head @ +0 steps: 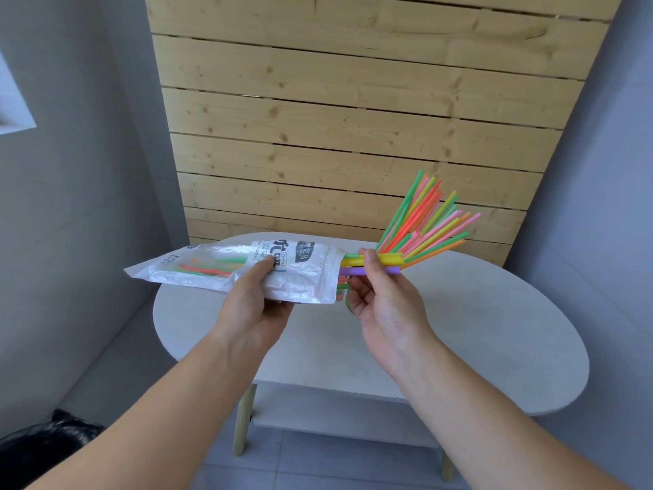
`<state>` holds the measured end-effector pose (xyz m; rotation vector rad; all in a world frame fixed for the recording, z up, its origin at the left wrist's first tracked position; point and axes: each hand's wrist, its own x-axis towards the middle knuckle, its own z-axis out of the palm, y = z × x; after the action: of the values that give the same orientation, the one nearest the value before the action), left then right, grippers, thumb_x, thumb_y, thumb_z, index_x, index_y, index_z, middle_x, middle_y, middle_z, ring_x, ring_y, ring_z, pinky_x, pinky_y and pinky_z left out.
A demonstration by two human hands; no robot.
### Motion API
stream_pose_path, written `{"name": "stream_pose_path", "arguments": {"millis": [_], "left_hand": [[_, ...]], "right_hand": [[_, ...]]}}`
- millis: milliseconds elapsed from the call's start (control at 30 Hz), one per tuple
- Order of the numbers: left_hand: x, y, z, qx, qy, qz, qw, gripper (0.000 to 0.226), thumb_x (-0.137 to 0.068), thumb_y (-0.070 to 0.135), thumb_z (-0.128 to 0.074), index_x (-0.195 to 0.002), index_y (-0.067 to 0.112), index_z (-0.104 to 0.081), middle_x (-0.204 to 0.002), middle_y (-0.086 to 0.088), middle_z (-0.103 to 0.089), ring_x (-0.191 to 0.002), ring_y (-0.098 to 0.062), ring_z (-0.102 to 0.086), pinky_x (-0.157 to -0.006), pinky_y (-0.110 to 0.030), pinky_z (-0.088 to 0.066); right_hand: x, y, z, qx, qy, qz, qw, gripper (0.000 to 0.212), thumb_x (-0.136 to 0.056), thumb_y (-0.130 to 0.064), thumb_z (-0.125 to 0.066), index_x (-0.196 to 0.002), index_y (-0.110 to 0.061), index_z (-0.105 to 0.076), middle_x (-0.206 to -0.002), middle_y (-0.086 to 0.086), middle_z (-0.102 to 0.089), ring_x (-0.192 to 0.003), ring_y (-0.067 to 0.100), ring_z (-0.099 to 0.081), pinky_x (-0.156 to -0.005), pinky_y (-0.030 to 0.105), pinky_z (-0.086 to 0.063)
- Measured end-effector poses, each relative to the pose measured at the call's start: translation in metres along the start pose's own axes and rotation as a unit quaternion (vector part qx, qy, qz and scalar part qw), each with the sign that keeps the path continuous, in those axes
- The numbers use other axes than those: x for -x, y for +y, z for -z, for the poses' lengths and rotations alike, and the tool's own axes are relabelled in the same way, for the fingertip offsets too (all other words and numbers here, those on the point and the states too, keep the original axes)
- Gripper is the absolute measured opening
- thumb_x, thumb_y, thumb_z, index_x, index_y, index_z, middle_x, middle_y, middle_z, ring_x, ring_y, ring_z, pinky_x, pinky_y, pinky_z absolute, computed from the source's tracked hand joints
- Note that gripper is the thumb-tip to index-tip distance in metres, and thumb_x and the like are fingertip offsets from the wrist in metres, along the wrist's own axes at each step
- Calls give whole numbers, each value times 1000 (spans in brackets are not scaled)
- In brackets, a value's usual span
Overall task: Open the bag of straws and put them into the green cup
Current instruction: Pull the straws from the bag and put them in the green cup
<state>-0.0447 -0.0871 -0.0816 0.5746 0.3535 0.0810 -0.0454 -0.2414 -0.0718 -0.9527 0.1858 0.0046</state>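
The bag (pixel 304 281) is already open. Its mouth faces right, and a bunch (pixel 385 259) of straws sticks out of it. The left hand (pixel 254 305) grips the bag at its middle, thumb on top, and holds it level above the table (pixel 494 330). The right hand (pixel 381 305) pinches the bunch just outside the mouth, with the thumb over a yellow and a purple straw and the fingers curled below. So the opening step looks done and the emptying is under way — not finished, since a few red and green straws (pixel 208 268) show through the plastic toward the closed end.

Behind the right hand a fan (pixel 424 224) of straws spreads up and to the right. The hand hides its base, so it cannot be told whether the fan stands in the cup or belongs to the held bunch. The cup itself is not plainly in view; a bit of green shows under the right fingers, too little to name.

Counted: one bag, one table, two hands. In the pinch at least three straws show — yellow, purple and green. The fan holds well over a dozen, green, orange, pink and yellow, too crossed to count exactly. About four show inside the bag. What seems left is to draw the rest out and stand them all in the cup
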Motion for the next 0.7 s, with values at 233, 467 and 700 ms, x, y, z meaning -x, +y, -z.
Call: {"name": "stream_pose_path", "arguments": {"millis": [233, 467, 700], "left_hand": [[0, -4, -1, 7, -5, 16, 1000, 11, -97, 3, -66, -106, 7, -68, -88, -7, -82, -79, -21, -81, -62, -34, -65], [-3, 3, 3, 21, 19, 6, 1000, 7, -98, 6, -65, -104, 7, -69, -84, -6, -82, -75, -19, -80, -60, -32, -64], [-11, 14, 11, 37, 31, -14, 999, 11, -97, 6, -67, -107, 7, -69, -87, -6, -82, -80, -20, -81, -62, -33, -65]], "right_hand": [[-1, 0, 2, 100, 50, 115, 987, 18, -98, -30, -64, -85, -19, -70, -67, -5, -68, -59, 8, -58, -61, 26, -47], [1, -14, 5, 165, 63, 224, 958, 23, -93, -34, -66, -77, -20, -71, -62, -4, -71, -58, 11, -67, -67, 38, -57], [-3, -29, 16, 159, 66, 264, 949, 23, -88, -40, -66, -76, -21, -73, -65, -1, -74, -58, 15, -70, -70, 40, -59]]}}
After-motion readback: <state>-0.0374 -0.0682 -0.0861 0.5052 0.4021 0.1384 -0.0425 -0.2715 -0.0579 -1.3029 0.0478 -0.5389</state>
